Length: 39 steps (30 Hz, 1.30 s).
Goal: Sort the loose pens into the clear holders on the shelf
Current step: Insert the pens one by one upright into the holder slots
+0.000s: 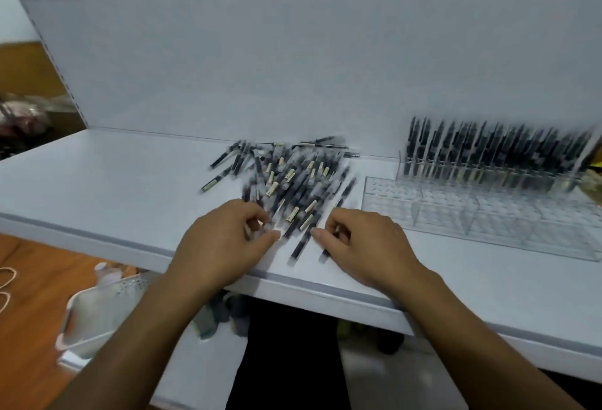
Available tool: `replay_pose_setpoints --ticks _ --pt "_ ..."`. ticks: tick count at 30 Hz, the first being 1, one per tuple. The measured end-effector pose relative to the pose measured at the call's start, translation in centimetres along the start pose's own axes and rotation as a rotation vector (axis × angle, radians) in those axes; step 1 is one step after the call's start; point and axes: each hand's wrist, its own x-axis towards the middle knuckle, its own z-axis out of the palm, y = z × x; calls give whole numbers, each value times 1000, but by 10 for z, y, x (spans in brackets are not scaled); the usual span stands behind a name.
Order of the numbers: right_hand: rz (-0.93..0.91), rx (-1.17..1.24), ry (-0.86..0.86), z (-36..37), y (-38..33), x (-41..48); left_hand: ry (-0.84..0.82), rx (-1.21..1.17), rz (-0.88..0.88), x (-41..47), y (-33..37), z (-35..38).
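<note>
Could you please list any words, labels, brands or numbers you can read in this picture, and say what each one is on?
No text can be read anywhere in this view.
Loose dark pens with clear caps on the white shelf: small cream labels, too blurred to read.
Dark pens standing in the rear clear plastic holder: labels blurred, unreadable.
Empty front clear plastic holder: no markings visible.

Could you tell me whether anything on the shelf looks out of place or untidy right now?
Only the expected mess: the loose pens lie in a jumbled heap, pointing every way, near both hands. The front clear holder looks empty; the rear holder holds upright pens. Nothing looks spilled or damaged.
</note>
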Motion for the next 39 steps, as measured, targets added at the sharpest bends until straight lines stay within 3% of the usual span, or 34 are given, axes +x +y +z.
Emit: replay_pose_setpoints --ticks 12,20,32,39 --pt "183 478 53 -9 2 -11 -37 -97 -75 5 0 9" --pt "149 426 46 -4 5 -8 49 -65 -240 29 -27 -9" --pt "146 392 47 -1 8 -7 -349 -22 -414 100 -23 -9" --pt "142 385 43 -1 8 -6 -329 -222 -541 109 -32 -9"
